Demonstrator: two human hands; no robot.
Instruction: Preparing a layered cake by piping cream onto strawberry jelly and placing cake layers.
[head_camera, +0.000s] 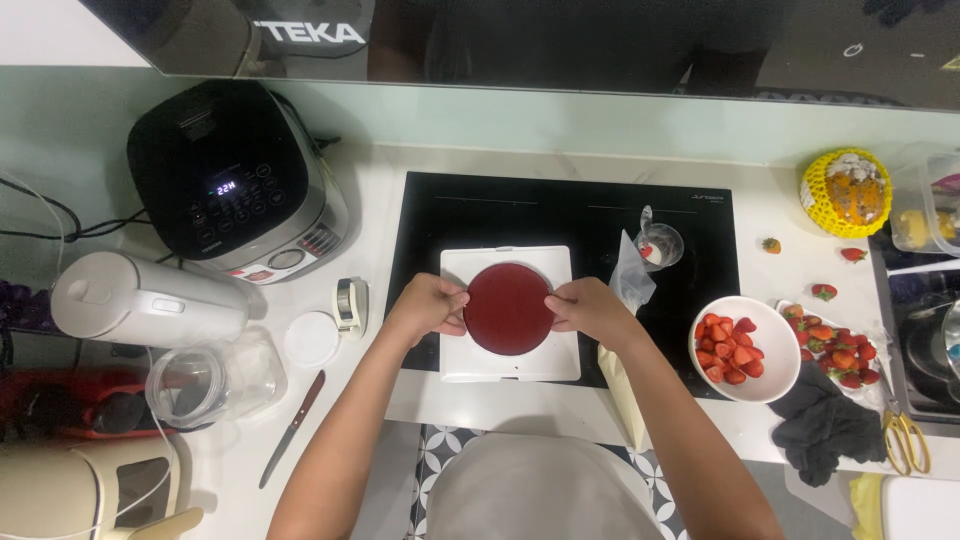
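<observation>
Both hands grip one thing: left hand (428, 305) and right hand (590, 305) pinch opposite edges of a dark red round disc (508, 308), fingers curled on its rim, holding it flat over a white square board (510, 314). Whether the disc rests on the board or hangs just above it cannot be told from the head view. Holding by the two edges likely keeps the disc level and centred on the board, which itself sits on a black cooktop (565, 215). Just beside the right hand lies a piping bag (622, 370) (tip toward the cooktop), and beyond it a white bowl of cut strawberries (744, 348), then whole strawberries (830, 345) and a dark cloth (825, 425). Left of the left hand: a tape dispenser (350, 303), a white round lid (311, 339), a knife (293, 428), a clear jar (212, 380), a white kettle (145, 300) and a black cooker (232, 180). Nothing crowds the board; the piping bag is nearest.
</observation>
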